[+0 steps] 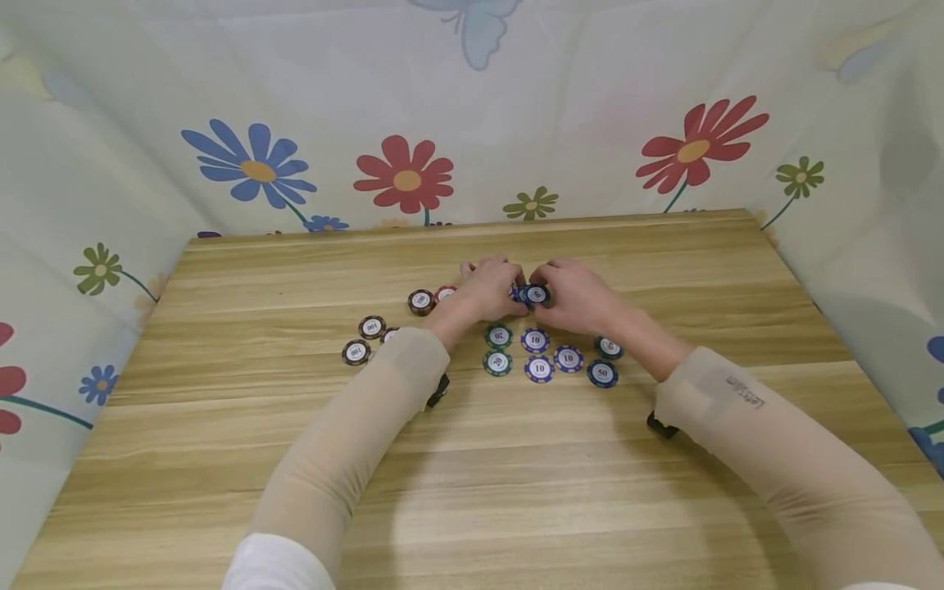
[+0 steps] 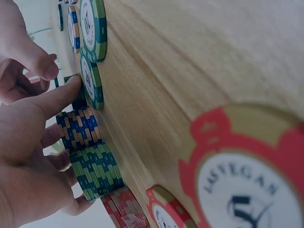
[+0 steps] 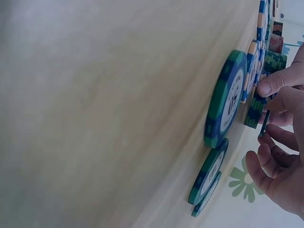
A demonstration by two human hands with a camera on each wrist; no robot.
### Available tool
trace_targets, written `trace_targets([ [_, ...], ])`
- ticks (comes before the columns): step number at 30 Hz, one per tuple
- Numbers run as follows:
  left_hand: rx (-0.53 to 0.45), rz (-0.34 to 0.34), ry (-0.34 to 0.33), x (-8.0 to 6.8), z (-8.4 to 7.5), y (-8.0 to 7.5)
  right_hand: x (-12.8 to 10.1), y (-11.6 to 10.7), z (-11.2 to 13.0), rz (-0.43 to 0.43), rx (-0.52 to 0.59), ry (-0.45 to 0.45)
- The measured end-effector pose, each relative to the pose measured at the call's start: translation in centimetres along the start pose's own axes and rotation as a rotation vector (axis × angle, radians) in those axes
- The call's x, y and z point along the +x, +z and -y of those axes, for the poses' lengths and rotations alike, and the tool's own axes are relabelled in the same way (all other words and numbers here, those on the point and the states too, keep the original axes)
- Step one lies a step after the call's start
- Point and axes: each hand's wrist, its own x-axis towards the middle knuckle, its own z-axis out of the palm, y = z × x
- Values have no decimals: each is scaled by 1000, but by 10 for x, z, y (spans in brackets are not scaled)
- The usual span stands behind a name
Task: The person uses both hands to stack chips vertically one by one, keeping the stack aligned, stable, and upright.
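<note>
My right hand (image 1: 578, 297) pinches a dark poker chip (image 1: 537, 295) marked 50, seen edge-on in the right wrist view. It is held just beside a short stack of dark green-and-blue chips (image 3: 254, 112). My left hand (image 1: 483, 291) holds that stack at its near side with the thumb; the index finger's contact is mostly hidden. Behind the left hand, the left wrist view has a blue-and-orange stack (image 2: 79, 128), a green stack (image 2: 97, 170) and a red stack (image 2: 124, 209) in a row. Its other fingers reach behind the blue and green stacks.
Loose chips lie flat nearer me: green chips (image 1: 497, 362), blue 10 chips (image 1: 539, 369), 50 chips (image 1: 602, 374) and black 100 chips (image 1: 356, 352). A black-and-orange chip (image 1: 421, 301) tops the row's left end. A flowered cloth (image 1: 472, 106) hangs behind the wooden table (image 1: 501, 492).
</note>
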Motion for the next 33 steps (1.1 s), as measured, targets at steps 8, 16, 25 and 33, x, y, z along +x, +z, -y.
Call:
trace_targets([
  [8,17,2,8,1,2,1,4,5,-1,8,32,16],
  [16,26,11,15,1,2,0,6,9,0,-12,29,-4],
  [25,49,8,24,3,3,1,6,9,-2,-28,58,-10],
  [33,33,0,38,5,4,3,-11,-10,-18,12,107,75],
])
